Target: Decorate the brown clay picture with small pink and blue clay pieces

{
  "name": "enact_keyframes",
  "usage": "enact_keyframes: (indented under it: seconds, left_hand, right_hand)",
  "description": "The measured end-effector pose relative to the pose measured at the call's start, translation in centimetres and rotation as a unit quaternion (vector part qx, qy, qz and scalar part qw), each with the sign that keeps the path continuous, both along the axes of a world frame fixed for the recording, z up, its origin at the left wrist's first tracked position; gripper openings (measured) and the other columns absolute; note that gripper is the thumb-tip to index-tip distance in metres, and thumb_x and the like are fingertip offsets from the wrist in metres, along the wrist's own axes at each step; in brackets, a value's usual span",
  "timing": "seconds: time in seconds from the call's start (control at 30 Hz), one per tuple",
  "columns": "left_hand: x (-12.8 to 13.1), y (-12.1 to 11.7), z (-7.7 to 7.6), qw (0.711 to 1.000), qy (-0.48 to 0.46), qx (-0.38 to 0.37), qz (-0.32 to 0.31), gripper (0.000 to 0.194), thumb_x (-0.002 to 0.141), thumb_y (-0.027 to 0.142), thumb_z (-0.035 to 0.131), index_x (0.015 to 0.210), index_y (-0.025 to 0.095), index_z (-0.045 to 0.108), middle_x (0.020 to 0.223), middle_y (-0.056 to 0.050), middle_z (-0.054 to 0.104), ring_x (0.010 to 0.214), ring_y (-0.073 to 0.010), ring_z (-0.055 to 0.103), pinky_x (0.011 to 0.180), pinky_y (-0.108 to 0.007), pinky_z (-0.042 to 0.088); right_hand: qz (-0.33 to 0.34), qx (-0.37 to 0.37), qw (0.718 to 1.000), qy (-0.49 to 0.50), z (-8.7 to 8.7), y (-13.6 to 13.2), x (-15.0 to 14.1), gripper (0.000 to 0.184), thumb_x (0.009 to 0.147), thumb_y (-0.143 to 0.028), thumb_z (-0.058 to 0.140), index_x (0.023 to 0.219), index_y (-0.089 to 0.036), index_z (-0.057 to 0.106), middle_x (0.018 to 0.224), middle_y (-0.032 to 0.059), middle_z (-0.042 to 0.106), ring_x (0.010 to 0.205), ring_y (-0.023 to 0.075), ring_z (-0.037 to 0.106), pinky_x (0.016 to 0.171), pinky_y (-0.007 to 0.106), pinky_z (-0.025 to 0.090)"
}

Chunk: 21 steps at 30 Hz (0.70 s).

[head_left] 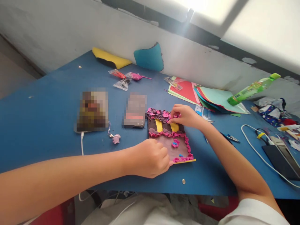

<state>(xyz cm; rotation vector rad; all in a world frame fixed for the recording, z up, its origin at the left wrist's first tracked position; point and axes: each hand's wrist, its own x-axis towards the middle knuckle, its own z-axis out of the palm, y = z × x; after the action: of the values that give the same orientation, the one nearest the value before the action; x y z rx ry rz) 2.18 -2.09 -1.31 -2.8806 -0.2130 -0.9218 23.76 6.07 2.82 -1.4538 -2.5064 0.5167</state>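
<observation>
A small clay picture on a card (174, 149) lies on the blue table (47, 103), with brown and yellow stripes, a grey field and a frilly pink and purple border. My left hand (150, 157) is curled into a loose fist and rests on the card's near left corner, holding it down. My right hand (185, 115) reaches over the card's far edge, with fingertips pinched on the pink clay border (164, 115) at the top.
Two phones (93, 111) (135, 110) lie left of the card, one with a white cable and charm. Small plastic bags (124, 78), yellow and blue foam pieces, coloured paper sheets (211, 95), a green bottle (253, 89), scissors and cables lie around.
</observation>
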Motion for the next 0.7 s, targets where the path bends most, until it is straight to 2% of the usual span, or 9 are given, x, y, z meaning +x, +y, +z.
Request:
enact_keyframes:
  seconds: [0.07, 0.2, 0.7]
  left_hand:
    - [0.0, 0.0, -0.1, 1.000, 0.003, 0.000, -0.001, 0.036, 0.091, 0.021, 0.044, 0.056, 0.018, 0.051, 0.050, -0.001, 0.049, 0.043, -0.0150, 0.043, 0.042, -0.031, 0.026]
    - [-0.1, 0.0, -0.2, 1.000, 0.013, 0.003, -0.003, 0.032, 0.088, 0.020, 0.049, 0.056, 0.018, 0.049, 0.050, 0.000, 0.049, 0.043, -0.0143, 0.043, 0.043, -0.030, 0.026]
    - [-0.1, 0.1, -0.2, 1.000, -0.011, 0.006, 0.005, 0.036, 0.090, 0.021, 0.045, 0.055, 0.018, 0.051, 0.049, -0.001, 0.048, 0.042, -0.0151, 0.043, 0.040, -0.030, 0.027]
  right_hand:
    - [-0.018, -0.051, 0.997, -0.050, 1.0, 0.9, -0.5, 0.031, 0.064, -0.028, 0.078, 0.060, -0.019, 0.049, 0.065, -0.0032, 0.048, 0.060, 0.0110, 0.043, 0.055, 0.023, 0.032]
    - [-0.040, -0.132, 0.982, -0.130, 2.0, 2.3, -1.3, 0.040, 0.062, -0.036, 0.079, 0.058, -0.020, 0.042, 0.058, -0.0058, 0.044, 0.054, 0.0091, 0.037, 0.049, 0.023, 0.025]
    - [0.034, -0.134, 0.947, -0.289, 2.5, 3.9, -3.1, 0.042, 0.060, -0.044, 0.080, 0.056, -0.021, 0.045, 0.051, -0.0052, 0.048, 0.048, 0.0094, 0.040, 0.047, 0.025, 0.025]
